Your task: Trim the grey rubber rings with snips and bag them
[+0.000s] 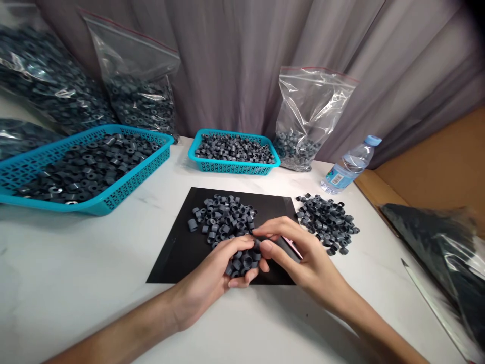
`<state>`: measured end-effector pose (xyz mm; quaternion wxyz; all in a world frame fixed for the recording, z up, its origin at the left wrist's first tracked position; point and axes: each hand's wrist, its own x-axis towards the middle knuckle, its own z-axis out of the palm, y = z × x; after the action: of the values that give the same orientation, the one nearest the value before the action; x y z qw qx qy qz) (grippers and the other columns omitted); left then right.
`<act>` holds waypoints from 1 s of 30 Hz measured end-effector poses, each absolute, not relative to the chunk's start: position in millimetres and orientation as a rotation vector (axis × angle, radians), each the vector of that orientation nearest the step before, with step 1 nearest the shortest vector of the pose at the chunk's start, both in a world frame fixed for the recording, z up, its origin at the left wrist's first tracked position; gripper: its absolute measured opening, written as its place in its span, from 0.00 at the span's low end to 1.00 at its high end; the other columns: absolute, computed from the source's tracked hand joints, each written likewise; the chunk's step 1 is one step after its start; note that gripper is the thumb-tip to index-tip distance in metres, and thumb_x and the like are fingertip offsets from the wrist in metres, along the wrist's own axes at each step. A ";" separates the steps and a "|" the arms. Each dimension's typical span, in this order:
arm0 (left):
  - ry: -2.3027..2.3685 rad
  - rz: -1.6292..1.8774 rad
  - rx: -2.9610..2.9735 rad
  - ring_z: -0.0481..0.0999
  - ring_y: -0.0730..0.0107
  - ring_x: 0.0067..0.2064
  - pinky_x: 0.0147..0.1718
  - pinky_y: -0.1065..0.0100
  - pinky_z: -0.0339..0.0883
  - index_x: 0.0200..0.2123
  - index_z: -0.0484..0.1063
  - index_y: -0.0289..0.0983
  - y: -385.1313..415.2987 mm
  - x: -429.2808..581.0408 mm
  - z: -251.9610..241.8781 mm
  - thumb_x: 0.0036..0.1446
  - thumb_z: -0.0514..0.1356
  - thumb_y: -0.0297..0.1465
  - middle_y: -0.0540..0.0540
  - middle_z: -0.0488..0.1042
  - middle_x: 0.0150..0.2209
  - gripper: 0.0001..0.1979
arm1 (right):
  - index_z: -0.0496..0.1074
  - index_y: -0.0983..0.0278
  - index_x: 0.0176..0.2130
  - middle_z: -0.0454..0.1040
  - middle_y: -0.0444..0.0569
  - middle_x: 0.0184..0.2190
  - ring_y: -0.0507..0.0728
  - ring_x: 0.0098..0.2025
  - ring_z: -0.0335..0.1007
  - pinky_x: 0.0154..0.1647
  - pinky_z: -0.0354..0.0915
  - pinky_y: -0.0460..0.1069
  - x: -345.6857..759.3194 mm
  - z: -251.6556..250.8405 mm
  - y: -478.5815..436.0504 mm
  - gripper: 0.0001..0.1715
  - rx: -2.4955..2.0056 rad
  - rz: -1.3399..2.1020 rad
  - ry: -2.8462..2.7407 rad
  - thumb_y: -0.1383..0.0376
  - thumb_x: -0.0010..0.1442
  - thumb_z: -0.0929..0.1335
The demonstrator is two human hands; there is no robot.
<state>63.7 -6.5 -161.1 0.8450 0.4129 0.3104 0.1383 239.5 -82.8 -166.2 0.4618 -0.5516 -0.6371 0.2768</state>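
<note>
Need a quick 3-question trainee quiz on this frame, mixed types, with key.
1. True or false: the left hand cups a handful of grey rings.
2. The black mat carries: A) a ring pile B) the water bottle C) a basket.
3. How many teal baskets are on the table?

Key
1. True.
2. A: the ring pile lies on it; the water bottle stands off it.
3. Two: large basket, small basket.

Pile of rings [223,216] on mat [178,253], smaller pile [328,220] right, two baskets [234,151] behind, probably ring-filled.
</note>
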 end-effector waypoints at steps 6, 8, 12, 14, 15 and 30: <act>0.635 0.302 0.897 0.64 0.71 0.34 0.32 0.70 0.55 0.34 0.73 0.34 -8.0 61.8 -162.9 0.64 0.57 0.35 0.48 0.71 0.33 0.10 | 0.78 0.60 0.42 0.78 0.47 0.32 0.58 0.43 0.71 0.48 0.65 0.53 242.1 -164.1 -81.1 0.07 -1.353 0.805 -1.509 0.60 0.68 0.69; 0.633 0.285 0.888 0.64 0.71 0.34 0.33 0.69 0.55 0.33 0.73 0.34 -8.0 61.4 -162.4 0.66 0.54 0.37 0.48 0.70 0.32 0.14 | 0.77 0.60 0.42 0.77 0.46 0.31 0.58 0.42 0.70 0.48 0.64 0.53 243.2 -164.3 -81.4 0.07 -1.350 0.848 -1.490 0.60 0.68 0.69; 0.653 0.262 0.873 0.63 0.70 0.33 0.35 0.68 0.56 0.33 0.73 0.34 -7.8 61.0 -161.4 0.67 0.51 0.39 0.48 0.70 0.32 0.17 | 0.76 0.61 0.41 0.77 0.46 0.32 0.57 0.41 0.70 0.47 0.64 0.52 243.6 -165.2 -82.1 0.08 -1.346 0.899 -1.472 0.59 0.67 0.70; 0.656 0.275 0.869 0.64 0.70 0.34 0.37 0.67 0.58 0.33 0.73 0.35 -7.8 61.5 -161.6 0.67 0.51 0.39 0.48 0.71 0.32 0.17 | 0.75 0.61 0.41 0.76 0.46 0.32 0.56 0.39 0.70 0.46 0.65 0.52 243.4 -165.6 -82.3 0.08 -1.343 0.925 -1.462 0.59 0.68 0.69; 0.657 0.282 0.868 0.64 0.70 0.34 0.38 0.67 0.58 0.34 0.73 0.35 -8.0 61.9 -161.7 0.67 0.52 0.39 0.48 0.71 0.32 0.16 | 0.75 0.61 0.41 0.76 0.46 0.32 0.56 0.39 0.70 0.45 0.65 0.52 243.3 -165.8 -82.4 0.08 -1.340 0.936 -1.457 0.58 0.68 0.69; 0.708 0.295 0.915 0.60 0.78 0.28 0.25 0.73 0.43 0.37 0.73 0.35 -3.8 60.6 -158.0 0.64 0.59 0.46 0.48 0.68 0.33 0.19 | 0.73 0.60 0.48 0.72 0.52 0.44 0.59 0.47 0.69 0.50 0.65 0.54 251.7 -179.4 -75.4 0.17 -1.510 0.348 -1.517 0.58 0.74 0.59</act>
<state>60.6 -3.8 -158.0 0.8270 0.4309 0.3334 0.1389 251.7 -75.4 -179.4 0.4676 -0.6154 -0.6185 0.1417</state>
